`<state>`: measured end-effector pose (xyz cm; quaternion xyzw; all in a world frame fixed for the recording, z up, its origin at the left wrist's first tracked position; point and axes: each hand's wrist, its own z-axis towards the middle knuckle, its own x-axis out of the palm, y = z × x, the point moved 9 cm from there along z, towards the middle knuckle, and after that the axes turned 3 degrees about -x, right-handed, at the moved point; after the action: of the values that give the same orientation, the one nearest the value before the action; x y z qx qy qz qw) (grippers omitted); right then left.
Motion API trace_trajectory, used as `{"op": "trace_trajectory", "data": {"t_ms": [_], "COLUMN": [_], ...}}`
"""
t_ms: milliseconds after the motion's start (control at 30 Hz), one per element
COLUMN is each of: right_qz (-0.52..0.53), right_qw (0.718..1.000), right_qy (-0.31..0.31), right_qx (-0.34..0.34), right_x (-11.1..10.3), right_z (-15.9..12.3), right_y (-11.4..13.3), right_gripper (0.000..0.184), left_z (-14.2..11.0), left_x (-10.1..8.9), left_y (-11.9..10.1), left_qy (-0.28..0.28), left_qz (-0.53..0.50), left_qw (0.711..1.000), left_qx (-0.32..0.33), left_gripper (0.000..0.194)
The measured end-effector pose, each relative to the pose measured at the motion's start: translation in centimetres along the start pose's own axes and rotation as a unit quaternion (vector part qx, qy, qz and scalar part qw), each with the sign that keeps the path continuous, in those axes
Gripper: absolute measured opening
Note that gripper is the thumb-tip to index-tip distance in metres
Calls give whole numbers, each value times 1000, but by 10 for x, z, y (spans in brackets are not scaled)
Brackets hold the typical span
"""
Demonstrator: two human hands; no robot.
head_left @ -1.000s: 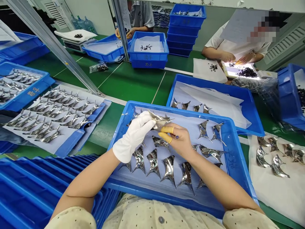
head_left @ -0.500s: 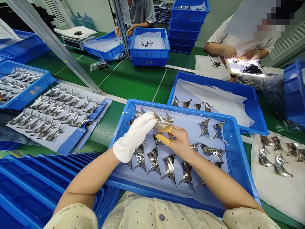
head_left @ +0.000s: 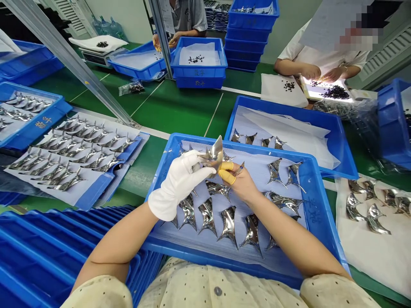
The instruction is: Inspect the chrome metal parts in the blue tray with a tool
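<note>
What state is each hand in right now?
Left hand: closed, holding a shiny metal piece.
Right hand: fingers curled at the piece's edge; grip cannot be told.

White glove (head_left: 175, 186), yellow finger covers (head_left: 227, 172), blue tray (head_left: 324, 222), green tabletop (head_left: 180, 113), cream shirt (head_left: 192, 286) with dark dots

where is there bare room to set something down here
The green tabletop is bare between the slanted metal post, stacked blue bins and nearest blue tray; so is the white sheet at right, below its curved metal parts. It's crowded in the tray, where pointed metal pieces lie beneath the gloved left hand, and on the white sheets at left.
</note>
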<state>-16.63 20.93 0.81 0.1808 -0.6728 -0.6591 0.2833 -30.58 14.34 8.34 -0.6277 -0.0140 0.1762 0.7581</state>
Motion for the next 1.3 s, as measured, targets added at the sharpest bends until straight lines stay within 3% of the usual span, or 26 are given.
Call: {"op": "trace_trajectory", "data": {"t_ms": [167,333,600,767,967,1067,1167,1233,1300], "right_qz": [108,186,241,223,167,190,208,197,166], "right_qw": [990,971,957,964,978,971,968,973,983], "right_qy": [43,98,65,53,61,86,85,70,29], "right_qx": [82,114,149,137,107,117,108,96,69], "right_x": [10,22,20,21,11,13,17,18,9], "right_z": [-4,-9,-11,-14,-15,-17,-18,-17,-13], "right_y": [-13,-11,-6,1,12,15,17,19,24], "right_gripper": [58,53,51,48,29,24,25,26,29], "left_z": [-1,-5,-5,-6,-1,-2,-5,-6,-3], "left_x": [5,11,15,21,26,36,50,55,54], "left_y": [10,22,30,42,43,49,59,63,66], "left_qy": [12,24,37,63,52,64,72,68,76], "left_qz": [-62,-153,-267,-273,-430,-458,-470,-463,-414], "left_qw": [996,981,947,934,870,844,827,833,865], "left_qx": [-59,-115,-176,-221,-236,-272,-301,-295,-272], "left_gripper": [22,24,50,31,26,18,22,24,24]}}
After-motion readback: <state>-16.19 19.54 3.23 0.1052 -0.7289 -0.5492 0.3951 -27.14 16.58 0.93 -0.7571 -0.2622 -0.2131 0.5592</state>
